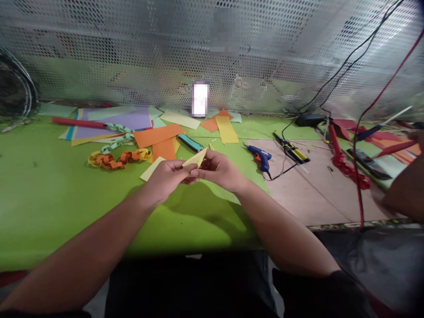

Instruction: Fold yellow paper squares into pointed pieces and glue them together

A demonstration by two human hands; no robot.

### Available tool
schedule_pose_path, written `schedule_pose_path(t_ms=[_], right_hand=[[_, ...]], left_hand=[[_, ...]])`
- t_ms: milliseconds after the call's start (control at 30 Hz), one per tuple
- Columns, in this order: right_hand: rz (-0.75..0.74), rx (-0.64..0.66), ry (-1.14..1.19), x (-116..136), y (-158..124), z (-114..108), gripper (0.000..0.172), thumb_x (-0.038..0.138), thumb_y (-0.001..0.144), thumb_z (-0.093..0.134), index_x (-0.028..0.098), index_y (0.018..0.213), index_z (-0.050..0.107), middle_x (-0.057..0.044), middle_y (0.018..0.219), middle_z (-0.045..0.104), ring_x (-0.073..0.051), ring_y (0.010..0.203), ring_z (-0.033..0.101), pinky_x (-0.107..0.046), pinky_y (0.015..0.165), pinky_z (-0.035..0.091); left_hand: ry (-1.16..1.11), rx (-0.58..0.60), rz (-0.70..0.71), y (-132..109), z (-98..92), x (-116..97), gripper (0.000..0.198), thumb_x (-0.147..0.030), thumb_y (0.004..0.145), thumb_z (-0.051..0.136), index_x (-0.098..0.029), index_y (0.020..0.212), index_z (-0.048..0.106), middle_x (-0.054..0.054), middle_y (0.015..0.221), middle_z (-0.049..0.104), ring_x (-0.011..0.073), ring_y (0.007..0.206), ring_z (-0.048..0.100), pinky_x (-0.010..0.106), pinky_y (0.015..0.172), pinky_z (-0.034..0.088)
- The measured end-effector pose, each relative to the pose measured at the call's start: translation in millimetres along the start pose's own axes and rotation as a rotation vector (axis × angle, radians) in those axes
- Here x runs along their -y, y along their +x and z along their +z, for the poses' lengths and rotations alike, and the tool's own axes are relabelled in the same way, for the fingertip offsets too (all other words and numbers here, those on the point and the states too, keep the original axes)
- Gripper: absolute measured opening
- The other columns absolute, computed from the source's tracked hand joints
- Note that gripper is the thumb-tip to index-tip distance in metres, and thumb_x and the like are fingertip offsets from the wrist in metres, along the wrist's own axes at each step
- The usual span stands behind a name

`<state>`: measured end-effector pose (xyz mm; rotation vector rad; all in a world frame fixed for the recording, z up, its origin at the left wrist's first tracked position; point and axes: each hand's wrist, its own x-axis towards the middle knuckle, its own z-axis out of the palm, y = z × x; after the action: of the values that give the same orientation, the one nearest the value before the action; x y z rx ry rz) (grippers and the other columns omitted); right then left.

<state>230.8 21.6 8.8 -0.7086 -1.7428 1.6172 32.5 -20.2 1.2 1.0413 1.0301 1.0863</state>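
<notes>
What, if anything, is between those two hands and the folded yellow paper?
Nothing visible. The left hand and the right hand both pinch the yellow paper directly, holding it above the green table.

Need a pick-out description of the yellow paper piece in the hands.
On the bright green table, look at the middle, where the person's left hand and right hand meet. Pinched between them is a small pale yellow folded paper piece. Unlike the flat yellow paper strip behind it, it is held aloft and pointed.
</notes>
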Motion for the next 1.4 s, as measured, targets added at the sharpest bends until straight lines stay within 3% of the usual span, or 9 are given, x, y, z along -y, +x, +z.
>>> schedule_pose_path(t_ms=[200,367,500,633,800,967,1233,1400], right_hand=[[0.046,0.026,0.105,3,0,1,0.053,0.047,0.075,0.095,0.018,0.112,0.070,-0.004,0.092,0.075,-0.018,0.079,0.071,-0.034,0.074,0.060],[0.030,-0.032,0.056,9,1,-2,0.041,0.050,0.079,0.090,0.019,0.102,0.076,-0.004,0.091,0.075,-0.016,0.078,0.067,-0.031,0.073,0.056],[0.023,-0.196,-0.098,7,1,-1,0.028,0.047,0.084,0.080,0.019,0.087,0.078,-0.003,0.079,0.073,-0.014,0.070,0.063,-0.029,0.068,0.052],[0.067,-0.410,-0.261,3,1,8,0.023,0.037,0.085,0.072,0.018,0.071,0.075,-0.001,0.064,0.067,-0.013,0.058,0.057,-0.027,0.056,0.042],[0.063,-0.630,-0.288,0,5,14,0.021,0.034,0.082,0.071,0.018,0.067,0.074,-0.001,0.063,0.066,-0.013,0.056,0.056,-0.026,0.052,0.039],[0.119,-0.721,-0.251,4,7,12,0.019,0.035,0.079,0.072,0.018,0.070,0.076,-0.001,0.062,0.066,-0.013,0.054,0.054,-0.026,0.049,0.038],[-0.045,-0.759,-0.169,-3,4,18,0.017,0.034,0.083,0.070,0.018,0.077,0.076,-0.002,0.069,0.069,-0.014,0.061,0.059,-0.027,0.056,0.047],[-0.040,-0.548,0.137,-3,6,13,0.026,0.044,0.083,0.079,0.019,0.089,0.079,-0.003,0.072,0.073,-0.015,0.065,0.067,-0.031,0.069,0.059]], left_hand=[[0.005,0.060,-0.060,0,0.3,-1,0.036,-0.046,0.073,0.095,-0.016,0.089,0.085,0.008,0.076,0.078,0.0177,0.066,0.072,0.035,0.072,0.063],[0.164,-0.066,0.088,-4,-1.1,-2,0.033,-0.050,0.081,0.088,-0.017,0.091,0.085,0.008,0.078,0.079,0.0179,0.066,0.070,0.031,0.066,0.057],[0.522,-0.169,0.282,-11,0.6,-4,0.032,-0.050,0.094,0.074,-0.020,0.092,0.084,0.005,0.075,0.078,0.0162,0.061,0.063,0.026,0.054,0.042],[0.829,-0.211,0.433,-15,5.6,-4,0.036,-0.043,0.101,0.062,-0.020,0.078,0.078,0.001,0.063,0.065,0.0141,0.055,0.049,0.028,0.054,0.031],[1.020,-0.186,0.533,-14,7.8,-3,0.039,-0.035,0.104,0.055,-0.020,0.069,0.065,-0.001,0.060,0.051,0.0143,0.056,0.041,0.030,0.059,0.029],[1.125,-0.189,0.597,-13,7.5,0,0.038,-0.031,0.105,0.051,-0.021,0.070,0.063,0.001,0.063,0.053,0.0162,0.059,0.043,0.032,0.062,0.029],[1.050,-0.207,0.574,-17,11.7,-3,0.031,-0.034,0.102,0.057,-0.022,0.081,0.077,0.003,0.067,0.064,0.0171,0.062,0.052,0.030,0.063,0.036],[0.524,-0.211,0.235,-14,4.9,-6,0.032,-0.051,0.093,0.074,-0.020,0.085,0.082,0.005,0.074,0.078,0.0176,0.060,0.065,0.028,0.057,0.048]])
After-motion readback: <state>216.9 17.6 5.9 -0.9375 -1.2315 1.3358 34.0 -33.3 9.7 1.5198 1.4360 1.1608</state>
